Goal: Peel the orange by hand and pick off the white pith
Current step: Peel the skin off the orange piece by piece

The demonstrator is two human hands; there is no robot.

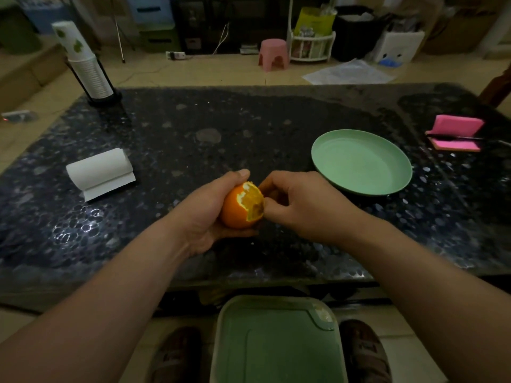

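An orange (235, 210) is held above the dark speckled table (193, 128), near its front edge. Its right side is stripped of peel, showing pale flesh with a ragged white pith rim. My left hand (213, 208) cups the fruit from the left and below, thumb over the top. My right hand (301, 205) meets the fruit on its right side, fingertips pinched at the edge of the torn peel. Whether a loose piece of peel sits in those fingers is hidden.
A light green plate (387, 183) lies right of my hands. A white paper towel roll (99, 170) lies at left, a paper cup stack (85, 64) at back left, pink sticky notes (456, 134) at far right. A green bin (276, 344) stands on the floor between my feet.
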